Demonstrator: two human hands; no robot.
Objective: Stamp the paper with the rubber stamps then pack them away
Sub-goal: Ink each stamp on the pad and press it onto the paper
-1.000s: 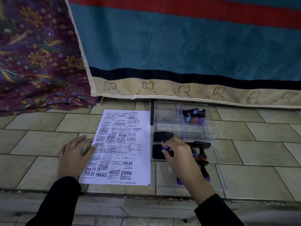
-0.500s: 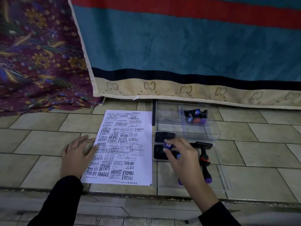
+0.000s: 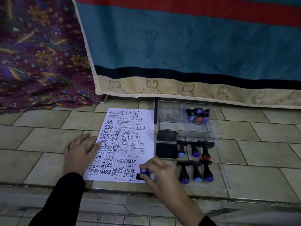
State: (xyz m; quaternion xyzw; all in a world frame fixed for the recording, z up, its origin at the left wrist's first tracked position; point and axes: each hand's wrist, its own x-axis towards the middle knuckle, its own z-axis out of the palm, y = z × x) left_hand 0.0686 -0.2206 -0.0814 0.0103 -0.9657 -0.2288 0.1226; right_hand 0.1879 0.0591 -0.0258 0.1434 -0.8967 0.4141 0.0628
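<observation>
A white paper [image 3: 125, 144] crowded with black stamp marks lies on the tiled floor. My left hand [image 3: 79, 151] rests flat on its left edge, fingers spread. My right hand [image 3: 160, 174] grips a blue-topped rubber stamp [image 3: 143, 172] whose black base sits on the paper's bottom right corner. An open black ink pad [image 3: 166, 150] lies right of the paper, its lid [image 3: 167, 136] behind it. Several stamps [image 3: 194, 160] lie in two rows on a clear tray [image 3: 226, 180]. More stamps [image 3: 197, 115] sit in a clear box [image 3: 203, 128].
A blue, red and beige blanket [image 3: 187, 46] hangs close behind the box. A patterned maroon cloth [image 3: 40, 54] is draped at the back left. A dark stick [image 3: 155, 111] lies between paper and box. A step edge [image 3: 146, 191] runs just below the paper.
My right hand has carried the blue-topped stamp from the ink pad down and left onto the paper's bottom right corner. The left hand has stayed in place.
</observation>
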